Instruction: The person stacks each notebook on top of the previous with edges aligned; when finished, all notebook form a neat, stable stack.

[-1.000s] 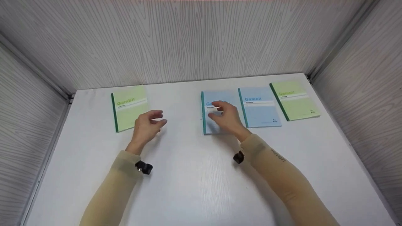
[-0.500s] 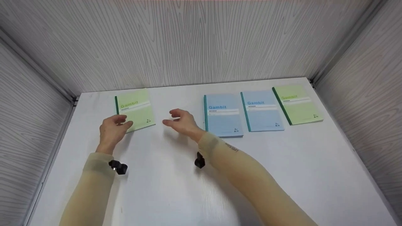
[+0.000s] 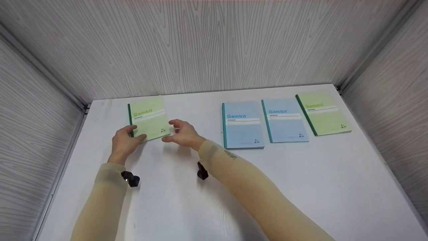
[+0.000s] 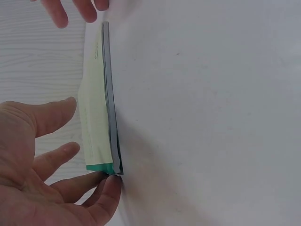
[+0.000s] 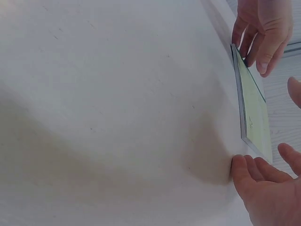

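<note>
Where hands (image 3: pixel 125 143) (image 3: pixel 185 134) reach, a notebook (image 3: pixel 151 124) points lengthwise forward.

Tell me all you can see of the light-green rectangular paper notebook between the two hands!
The light-green rectangular paper notebook is closed. It has a dark-green spine strip on its left, green "Gambit" lettering, a whitish band across the front and small dark marks near the lower right corner. It lies slightly turned on the white table. The left hand touches its spine side; the right hand is near its right edge, apart from it.
</note>
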A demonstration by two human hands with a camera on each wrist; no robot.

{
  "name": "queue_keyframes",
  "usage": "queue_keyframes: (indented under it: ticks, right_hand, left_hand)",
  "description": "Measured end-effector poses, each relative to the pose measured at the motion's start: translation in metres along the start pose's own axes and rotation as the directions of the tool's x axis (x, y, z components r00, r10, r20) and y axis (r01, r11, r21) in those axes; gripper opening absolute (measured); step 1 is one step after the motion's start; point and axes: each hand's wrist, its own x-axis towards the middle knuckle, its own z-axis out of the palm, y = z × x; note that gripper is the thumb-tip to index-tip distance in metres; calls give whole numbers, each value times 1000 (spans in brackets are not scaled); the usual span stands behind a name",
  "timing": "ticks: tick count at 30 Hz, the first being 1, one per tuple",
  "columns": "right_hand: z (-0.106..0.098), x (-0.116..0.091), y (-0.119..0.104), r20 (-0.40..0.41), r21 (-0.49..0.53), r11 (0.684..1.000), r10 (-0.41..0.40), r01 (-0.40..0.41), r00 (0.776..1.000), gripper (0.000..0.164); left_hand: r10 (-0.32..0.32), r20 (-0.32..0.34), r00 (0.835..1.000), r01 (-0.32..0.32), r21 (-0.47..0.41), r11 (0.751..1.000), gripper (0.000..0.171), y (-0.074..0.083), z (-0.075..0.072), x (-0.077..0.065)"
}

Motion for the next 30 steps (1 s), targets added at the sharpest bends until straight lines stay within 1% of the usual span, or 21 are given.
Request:
queue_keyframes:
  ticks: [3, 9, 14, 17, 20, 23, 26, 30]
  right_hand:
    - [-1, 2, 3, 19, 12, 1000, -14, 14, 1000, 77]
    - [-2, 6, 1, 51, -6, 1000, -31, 31, 998, 78]
    - [-3, 10, -3, 62, -8, 1000, 10, -10, 998, 75]
    - [-4, 10, -3, 74, 10, 999, 39, -40, 997, 71]
    - [-5, 10, -3, 68, 35, 997, 61, -64, 996, 69]
    - [-7, 9, -1, 69, 74, 994, 81, -86, 994, 68]
    - [-8, 8, 1, 88, 123, 988, 83, -94, 993, 65]
    - [-9, 8, 4, 100, 194, 976, 77, -96, 992, 60]
  left_hand:
    - [7, 0, 1000, -7, -10, 1000, 79, 0, 3, -1]
    - [-26, 8, 1000, 26, -86, 996, 79, 2, 5, 0]
    - [-67, 5, 998, 67, -151, 986, 74, 1, 5, 2]
    - [-93, 2, 996, 91, -216, 972, 70, -3, 3, 3]
    - [-125, -1, 992, 120, -292, 949, 66, -8, -1, 4]
    - [-166, 14, 986, 159, -370, 915, 63, -15, -4, 6]
    - [-184, 54, 981, 188, -458, 869, 64, -21, -7, 6]
    - [-159, 123, 980, 201, -563, 802, 70, -29, -10, 4]
